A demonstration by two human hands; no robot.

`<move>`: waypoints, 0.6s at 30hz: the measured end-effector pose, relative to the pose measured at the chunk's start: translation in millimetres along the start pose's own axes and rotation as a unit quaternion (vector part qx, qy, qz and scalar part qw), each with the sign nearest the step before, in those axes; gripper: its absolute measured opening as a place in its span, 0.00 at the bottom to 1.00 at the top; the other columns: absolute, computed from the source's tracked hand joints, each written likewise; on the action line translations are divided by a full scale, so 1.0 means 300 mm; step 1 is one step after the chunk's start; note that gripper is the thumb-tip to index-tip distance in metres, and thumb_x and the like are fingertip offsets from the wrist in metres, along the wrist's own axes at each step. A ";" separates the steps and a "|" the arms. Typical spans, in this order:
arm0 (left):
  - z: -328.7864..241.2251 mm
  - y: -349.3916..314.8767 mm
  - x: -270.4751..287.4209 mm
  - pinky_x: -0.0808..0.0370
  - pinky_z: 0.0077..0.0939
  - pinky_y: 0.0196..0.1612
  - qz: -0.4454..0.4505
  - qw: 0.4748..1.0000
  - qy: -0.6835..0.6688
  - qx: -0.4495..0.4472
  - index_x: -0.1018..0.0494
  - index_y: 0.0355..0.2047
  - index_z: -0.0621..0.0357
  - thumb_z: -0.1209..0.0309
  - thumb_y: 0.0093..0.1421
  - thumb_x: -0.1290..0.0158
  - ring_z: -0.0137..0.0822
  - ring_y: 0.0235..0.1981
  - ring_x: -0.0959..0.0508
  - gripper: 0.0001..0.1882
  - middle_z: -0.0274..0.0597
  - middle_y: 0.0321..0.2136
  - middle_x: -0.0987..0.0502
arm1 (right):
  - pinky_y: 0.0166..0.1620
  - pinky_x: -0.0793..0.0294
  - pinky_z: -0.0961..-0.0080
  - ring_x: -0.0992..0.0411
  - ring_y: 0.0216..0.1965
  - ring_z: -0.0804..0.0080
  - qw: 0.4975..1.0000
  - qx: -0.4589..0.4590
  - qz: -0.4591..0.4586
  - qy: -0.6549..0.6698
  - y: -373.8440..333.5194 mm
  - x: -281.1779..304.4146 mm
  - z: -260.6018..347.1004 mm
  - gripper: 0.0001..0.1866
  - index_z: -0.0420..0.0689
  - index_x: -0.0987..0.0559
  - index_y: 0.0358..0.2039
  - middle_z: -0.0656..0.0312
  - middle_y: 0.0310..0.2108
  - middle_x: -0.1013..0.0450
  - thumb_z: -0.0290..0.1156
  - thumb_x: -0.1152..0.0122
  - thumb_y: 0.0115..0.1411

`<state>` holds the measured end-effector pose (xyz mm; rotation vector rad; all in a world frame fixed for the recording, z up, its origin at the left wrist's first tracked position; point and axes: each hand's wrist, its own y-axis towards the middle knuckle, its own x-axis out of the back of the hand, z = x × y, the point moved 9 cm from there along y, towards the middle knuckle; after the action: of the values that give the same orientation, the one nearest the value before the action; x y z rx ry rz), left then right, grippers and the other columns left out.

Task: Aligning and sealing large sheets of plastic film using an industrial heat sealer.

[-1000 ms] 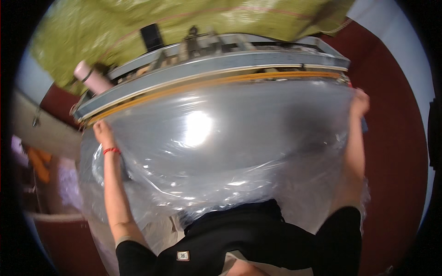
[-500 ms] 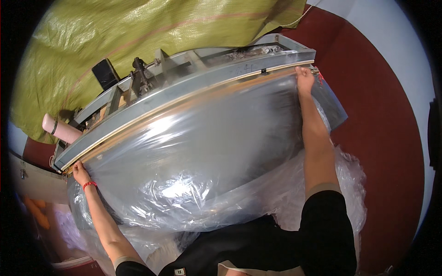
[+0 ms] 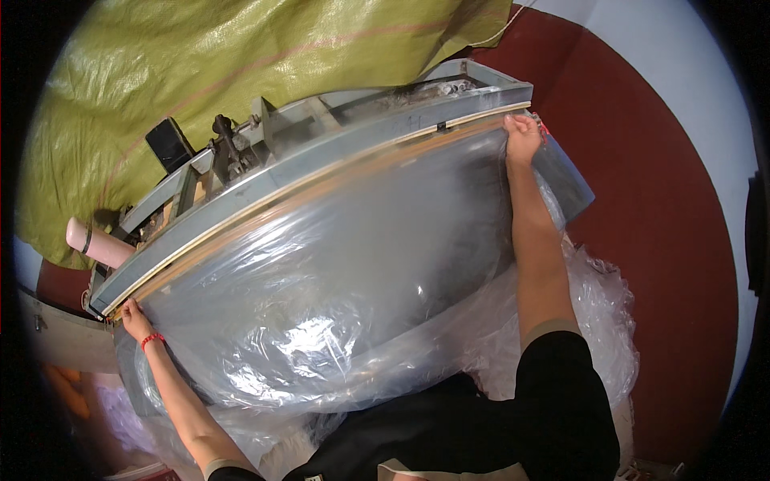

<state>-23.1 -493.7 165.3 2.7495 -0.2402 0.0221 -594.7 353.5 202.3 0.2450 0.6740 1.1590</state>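
A clear plastic sheet (image 3: pixel 385 280) fills the middle of the clock face, drawn smooth over a grey surface along its upper part and wrinkled and shiny toward six o'clock. Between eight and nine o'clock, the left hand (image 3: pixel 138 319) has its fingers curled in and pressed against the thumb, with no visible gap, grasping the sheet's corner; a red bracelet (image 3: pixel 152 338) circles that wrist. At two o'clock, the right hand (image 3: pixel 524 138) pinches the other upper corner, fingertips bunched against the thumb; how much film is folded inside its grip cannot be told. Between the hands, the sheet's upper edge lies along an orange-brown strip (image 3: pixel 353 166), just below a long grey metal frame (image 3: pixel 297 167) that slants from about half past eight to half past one. Loose, crumpled film (image 3: pixel 603 321) bunches at four o'clock. Beyond the frame, a pink bottle (image 3: pixel 100 243) leans at nine, a black phone (image 3: pixel 170 144) stands tilted at ten, and a yellow-green woven tarp (image 3: pixel 281 48) spreads at eleven. Dark red floor (image 3: pixel 666 224) shows at three.
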 end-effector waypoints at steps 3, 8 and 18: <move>0.006 0.010 0.003 0.50 0.12 0.16 -0.004 1.000 -0.026 -0.016 0.35 0.18 0.52 0.66 0.53 0.51 0.17 0.14 0.44 0.10 0.23 0.13 0.40 | 0.31 0.33 0.85 0.32 0.25 0.79 0.999 0.024 -0.005 -0.043 0.008 -0.004 -0.006 0.12 0.38 0.32 0.29 0.61 0.22 0.30 0.19 0.40 0.44; 0.011 0.020 0.018 0.50 0.12 0.16 -0.006 0.999 -0.038 -0.014 0.36 0.17 0.52 0.67 0.53 0.50 0.17 0.14 0.43 0.10 0.24 0.13 0.39 | 0.31 0.34 0.85 0.33 0.24 0.79 0.996 0.065 -0.011 -0.056 0.016 -0.005 -0.025 0.14 0.38 0.32 0.29 0.62 0.22 0.31 0.17 0.39 0.41; -0.008 0.020 0.036 0.43 0.12 0.18 -0.010 0.999 0.005 -0.035 0.37 0.19 0.55 0.71 0.54 0.53 0.19 0.15 0.40 0.08 0.27 0.15 0.36 | 0.33 0.34 0.82 0.34 0.27 0.77 0.974 0.088 -0.085 -0.188 0.034 0.049 -0.033 0.12 0.39 0.33 0.27 0.62 0.23 0.32 0.23 0.39 0.44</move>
<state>-13.5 -500.0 170.2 2.6805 -0.2078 0.0214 -605.0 369.4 194.5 0.5323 0.4508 0.8568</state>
